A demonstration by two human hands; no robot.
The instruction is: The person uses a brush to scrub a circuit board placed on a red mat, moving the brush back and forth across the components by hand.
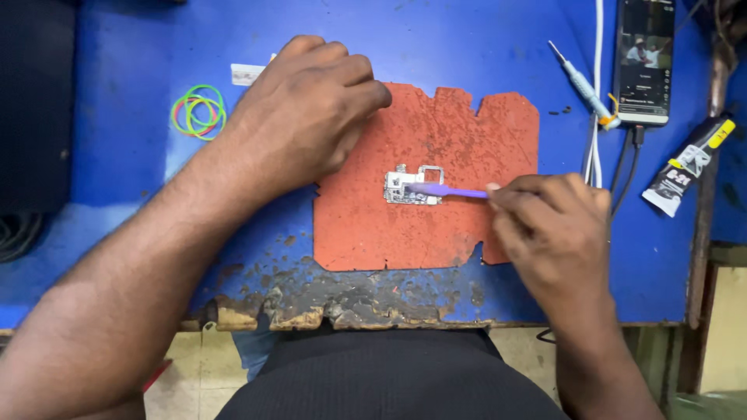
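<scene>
I see one small circuit board point(411, 187) on one red mat point(451, 148) between my hands; my right hand point(548, 225) pinches one purple tool point(447, 190), its tip on the board. My left hand point(307, 105) rests curled, empty, on the mat's upper left corner; left of it lie a few coloured rubber bands point(198, 111); beyond my right hand on the blue worktop point(117, 155) sit one screwdriver point(580, 82), one phone point(644, 58) and one glue tube point(689, 165).

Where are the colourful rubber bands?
In the head view, the rubber bands lie on the blue table at the left, just beyond the left hand.
</scene>
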